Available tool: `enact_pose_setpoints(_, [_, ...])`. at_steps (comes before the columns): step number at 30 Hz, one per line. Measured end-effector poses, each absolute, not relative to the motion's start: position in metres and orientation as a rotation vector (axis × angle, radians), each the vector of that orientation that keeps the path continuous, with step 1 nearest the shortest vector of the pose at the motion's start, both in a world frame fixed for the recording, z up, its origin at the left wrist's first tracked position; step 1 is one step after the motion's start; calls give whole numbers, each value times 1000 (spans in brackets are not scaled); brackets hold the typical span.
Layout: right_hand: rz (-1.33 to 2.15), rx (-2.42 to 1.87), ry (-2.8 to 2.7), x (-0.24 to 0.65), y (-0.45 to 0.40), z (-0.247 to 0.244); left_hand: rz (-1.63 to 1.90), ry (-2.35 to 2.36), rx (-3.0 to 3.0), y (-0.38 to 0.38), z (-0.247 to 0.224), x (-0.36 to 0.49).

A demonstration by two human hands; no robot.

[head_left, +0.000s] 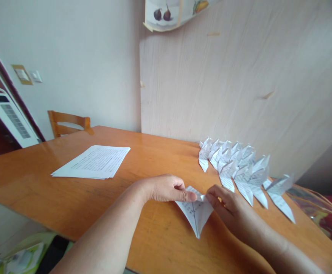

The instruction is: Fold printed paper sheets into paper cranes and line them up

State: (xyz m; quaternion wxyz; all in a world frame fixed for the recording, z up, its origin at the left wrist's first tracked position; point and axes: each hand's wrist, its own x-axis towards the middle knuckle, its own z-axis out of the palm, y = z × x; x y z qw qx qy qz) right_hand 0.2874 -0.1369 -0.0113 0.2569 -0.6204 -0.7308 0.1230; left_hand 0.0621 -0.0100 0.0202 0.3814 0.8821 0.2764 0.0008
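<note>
Between my hands, just above the wooden table (154,232), is a piece of folded printed paper (196,217) with a pointed end toward me and a crease down its middle. My left hand (173,189) grips its upper left side, thumb lying across the top. At the upper right corner, my right hand (224,201) pinches the paper between thumb and fingers. The far side of the paper is partly hidden by my left thumb. To the right stand several folded paper pieces (240,163) in rows, each with raised pointed flaps, made of similar printed sheets.
A stack of printed sheets (93,161) lies at the table's left. Behind it is a wooden chair (69,121). A pale panel (211,87) borders the far edge. Clear plastic and red items (331,205) sit beyond the right edge; a green container (37,241) is below left.
</note>
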Motion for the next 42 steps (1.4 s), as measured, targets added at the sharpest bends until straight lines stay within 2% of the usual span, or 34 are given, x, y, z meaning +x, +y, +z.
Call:
enact_pose_setpoints(14, [424, -1713, -1932, 280, -138, -9, 289, 826, 2484, -11, -9, 77])
enact_pose_setpoints(27, [253, -1924, -1841, 284, -122, -29, 367, 836, 2526, -19, -12, 86])
enact_pose_setpoints(42, [293, -1923, -1823, 284, -122, -25, 515, 918, 2655, -22, -12, 93])
